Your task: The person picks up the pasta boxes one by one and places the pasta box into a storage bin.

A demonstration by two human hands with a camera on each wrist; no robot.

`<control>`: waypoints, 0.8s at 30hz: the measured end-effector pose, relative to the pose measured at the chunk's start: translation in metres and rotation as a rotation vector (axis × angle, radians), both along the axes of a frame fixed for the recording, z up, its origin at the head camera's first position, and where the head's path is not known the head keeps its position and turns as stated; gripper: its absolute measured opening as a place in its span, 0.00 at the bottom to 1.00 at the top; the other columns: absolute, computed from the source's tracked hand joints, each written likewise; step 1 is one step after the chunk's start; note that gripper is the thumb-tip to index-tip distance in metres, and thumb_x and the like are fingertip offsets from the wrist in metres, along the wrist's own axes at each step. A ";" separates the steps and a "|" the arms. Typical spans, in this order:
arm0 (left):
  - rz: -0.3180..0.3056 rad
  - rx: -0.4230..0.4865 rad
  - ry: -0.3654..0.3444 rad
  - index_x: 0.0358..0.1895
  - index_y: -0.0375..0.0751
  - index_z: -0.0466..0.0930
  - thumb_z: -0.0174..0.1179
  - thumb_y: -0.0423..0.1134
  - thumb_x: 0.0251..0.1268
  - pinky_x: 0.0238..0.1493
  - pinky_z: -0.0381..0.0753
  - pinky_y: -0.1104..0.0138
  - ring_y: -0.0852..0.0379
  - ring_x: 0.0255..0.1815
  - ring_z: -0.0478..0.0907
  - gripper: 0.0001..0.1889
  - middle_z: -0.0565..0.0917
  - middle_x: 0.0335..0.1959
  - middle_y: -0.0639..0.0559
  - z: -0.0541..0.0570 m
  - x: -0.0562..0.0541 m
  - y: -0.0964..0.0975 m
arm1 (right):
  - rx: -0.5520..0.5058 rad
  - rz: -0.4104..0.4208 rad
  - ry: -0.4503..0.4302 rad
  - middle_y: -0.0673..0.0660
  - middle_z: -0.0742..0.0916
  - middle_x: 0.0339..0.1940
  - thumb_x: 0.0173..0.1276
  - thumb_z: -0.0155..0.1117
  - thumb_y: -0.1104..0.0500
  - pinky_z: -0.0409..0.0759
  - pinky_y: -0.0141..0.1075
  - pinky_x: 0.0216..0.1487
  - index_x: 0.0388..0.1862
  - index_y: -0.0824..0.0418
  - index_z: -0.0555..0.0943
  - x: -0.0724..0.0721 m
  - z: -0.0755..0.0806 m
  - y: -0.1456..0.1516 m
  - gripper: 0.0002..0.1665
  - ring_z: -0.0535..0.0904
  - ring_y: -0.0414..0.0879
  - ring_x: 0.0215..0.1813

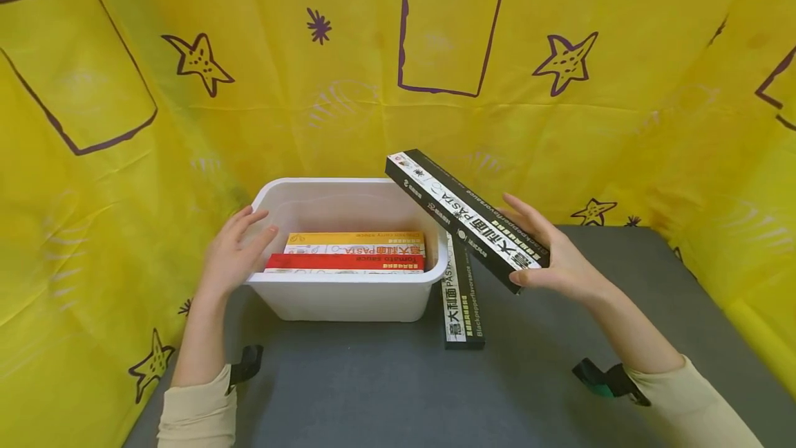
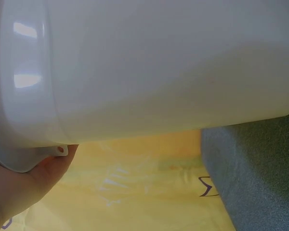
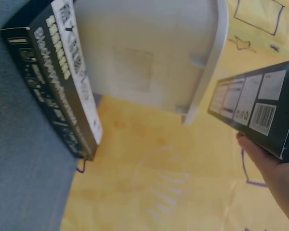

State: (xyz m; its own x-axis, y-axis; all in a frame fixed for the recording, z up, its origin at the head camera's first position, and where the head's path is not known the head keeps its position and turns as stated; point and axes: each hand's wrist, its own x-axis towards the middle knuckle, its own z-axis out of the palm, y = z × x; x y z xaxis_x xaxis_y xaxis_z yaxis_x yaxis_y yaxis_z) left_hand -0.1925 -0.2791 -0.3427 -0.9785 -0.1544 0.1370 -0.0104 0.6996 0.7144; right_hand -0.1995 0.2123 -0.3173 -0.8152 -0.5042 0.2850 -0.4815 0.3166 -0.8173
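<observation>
A black pasta box (image 1: 466, 220), lettered "PASTA" and "Blackpepperflavorsauce", tilts in the air right of the white plastic bin (image 1: 348, 299). My right hand (image 1: 553, 258) grips its lower right end, thumb on the near side and fingers on the far side. In the right wrist view, the barcode side of this held box (image 3: 255, 101) shows. My left hand (image 1: 233, 254) holds the bin's left rim, fingers bent over it; in the left wrist view, part of the hand (image 2: 38, 180) lies along the rim. A yellow pasta box (image 1: 354, 238) and a red one (image 1: 348, 263) lie inside the bin.
Another black pasta box (image 1: 463, 303) lies on the grey table (image 1: 373, 386), close against the bin's right side. A yellow cloth (image 1: 348, 123) with drawn stars and rectangles hangs behind and along both sides. Dark straps (image 1: 612, 379) circle both wrists.
</observation>
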 end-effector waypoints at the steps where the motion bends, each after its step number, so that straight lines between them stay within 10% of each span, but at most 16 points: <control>1: 0.000 0.002 0.000 0.73 0.42 0.62 0.50 0.62 0.69 0.60 0.54 0.27 0.31 0.75 0.47 0.37 0.51 0.78 0.40 0.000 0.000 0.000 | 0.006 0.007 -0.002 0.54 0.66 0.75 0.50 0.69 0.62 0.46 0.73 0.64 0.79 0.39 0.52 -0.001 0.002 -0.001 0.60 0.56 0.55 0.76; 17: 0.013 0.006 -0.008 0.74 0.43 0.62 0.49 0.64 0.68 0.60 0.55 0.28 0.32 0.75 0.47 0.38 0.50 0.78 0.42 -0.002 0.000 0.001 | 0.103 0.232 -0.085 0.52 0.70 0.73 0.51 0.65 0.57 0.63 0.59 0.64 0.78 0.41 0.54 -0.036 0.035 -0.035 0.55 0.69 0.51 0.69; 24: 0.013 0.007 -0.004 0.73 0.43 0.62 0.50 0.63 0.69 0.60 0.56 0.28 0.32 0.75 0.47 0.37 0.51 0.78 0.41 -0.001 0.001 0.001 | 0.160 0.329 -0.073 0.56 0.66 0.75 0.50 0.66 0.54 0.55 0.59 0.69 0.78 0.50 0.55 -0.059 0.048 -0.057 0.55 0.59 0.52 0.75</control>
State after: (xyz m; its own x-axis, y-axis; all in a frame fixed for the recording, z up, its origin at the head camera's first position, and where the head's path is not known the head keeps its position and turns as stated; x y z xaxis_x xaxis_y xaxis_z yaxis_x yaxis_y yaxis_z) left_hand -0.1914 -0.2780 -0.3434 -0.9770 -0.1679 0.1316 -0.0225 0.6947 0.7190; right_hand -0.2582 0.1553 -0.2693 -0.6171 -0.7763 0.1289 -0.5212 0.2805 -0.8060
